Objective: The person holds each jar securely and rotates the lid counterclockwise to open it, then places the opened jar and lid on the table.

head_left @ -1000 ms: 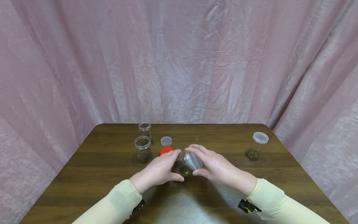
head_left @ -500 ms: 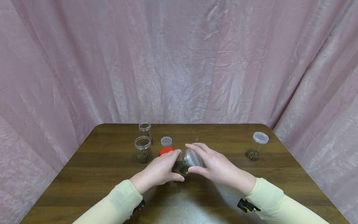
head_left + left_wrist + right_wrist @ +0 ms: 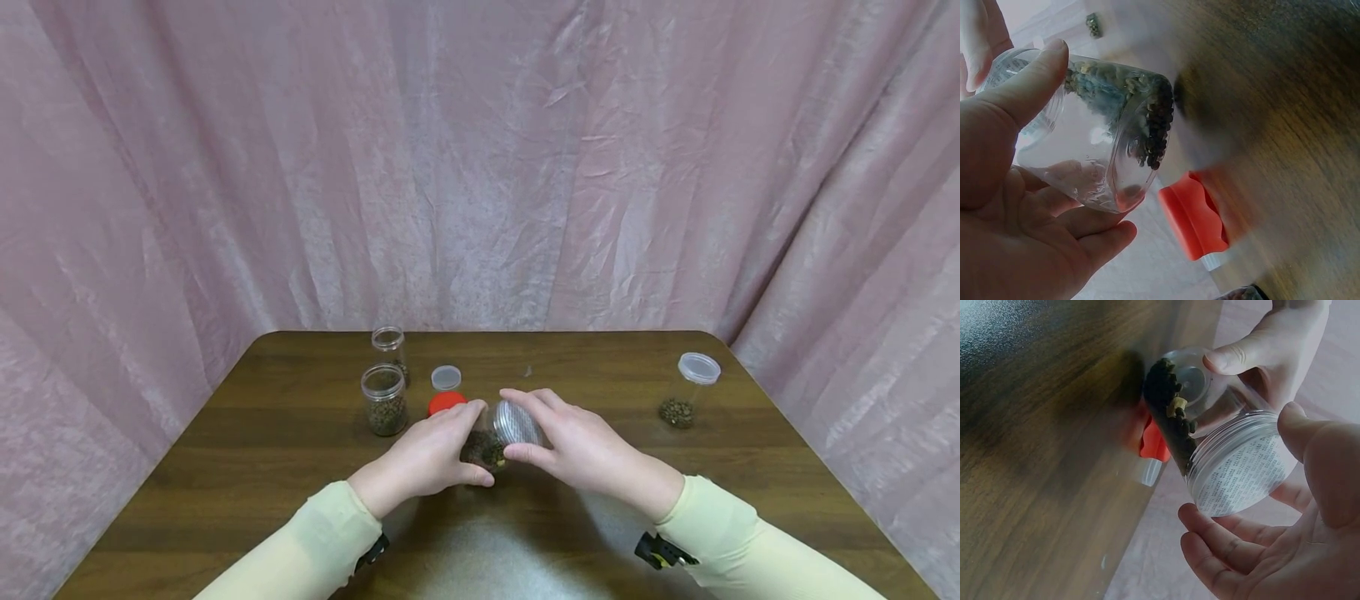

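My left hand [image 3: 427,454] grips a clear jar [image 3: 1100,115] by its side, thumb on one side and fingers on the other. The jar is tilted, and dark pellets with a yellowish piece lie along its lower wall. A clear ridged lid [image 3: 1247,475] with a printed, patterned disc in it covers the mouth, facing right in the head view. My right hand [image 3: 577,442] holds this lid around its rim between thumb and fingers. Whether the jar touches the table cannot be told.
Behind my left hand sits a red wavy-edged item [image 3: 1194,215], with a white-lidded container [image 3: 446,377] beyond it. Two clear jars of pellets, one nearer [image 3: 385,408] and one farther [image 3: 388,340], stand left. A white-lidded jar [image 3: 686,392] stands right on the wooden table [image 3: 262,467].
My right thumb and fingers have shifted slightly around the lid, the thumb moving left along its near edge. My left hand and the jar have stayed in place.
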`<state>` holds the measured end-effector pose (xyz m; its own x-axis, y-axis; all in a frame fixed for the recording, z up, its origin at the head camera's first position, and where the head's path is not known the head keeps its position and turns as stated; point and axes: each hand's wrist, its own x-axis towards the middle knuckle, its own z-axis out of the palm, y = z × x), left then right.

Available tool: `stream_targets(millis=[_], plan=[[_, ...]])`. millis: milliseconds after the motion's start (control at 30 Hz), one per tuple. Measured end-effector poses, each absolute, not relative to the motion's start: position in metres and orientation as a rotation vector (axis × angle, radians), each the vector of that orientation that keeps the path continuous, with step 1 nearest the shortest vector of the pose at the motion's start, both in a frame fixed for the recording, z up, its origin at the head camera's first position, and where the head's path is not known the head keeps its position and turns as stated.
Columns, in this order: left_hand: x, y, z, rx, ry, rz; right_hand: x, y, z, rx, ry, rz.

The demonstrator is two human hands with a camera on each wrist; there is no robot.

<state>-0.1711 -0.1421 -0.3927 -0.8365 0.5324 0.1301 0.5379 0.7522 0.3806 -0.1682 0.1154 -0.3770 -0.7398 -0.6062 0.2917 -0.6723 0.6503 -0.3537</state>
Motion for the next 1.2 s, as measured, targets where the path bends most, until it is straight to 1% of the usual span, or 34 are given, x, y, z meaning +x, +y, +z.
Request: stream_targets(millis=[733, 1200], plan=[[-0.1700, -0.1431, -0.3957, -0.882, -2.913, -0.650, -0.1710, 0.1196, -0.3815, 1.239, -2.586, 0.688], [-0.1691, -0.1438, -0.3956, -0.886, -2.908, -0.670, -0.1717, 0.1214, -0.3830, 1.265, -2.582, 0.695]])
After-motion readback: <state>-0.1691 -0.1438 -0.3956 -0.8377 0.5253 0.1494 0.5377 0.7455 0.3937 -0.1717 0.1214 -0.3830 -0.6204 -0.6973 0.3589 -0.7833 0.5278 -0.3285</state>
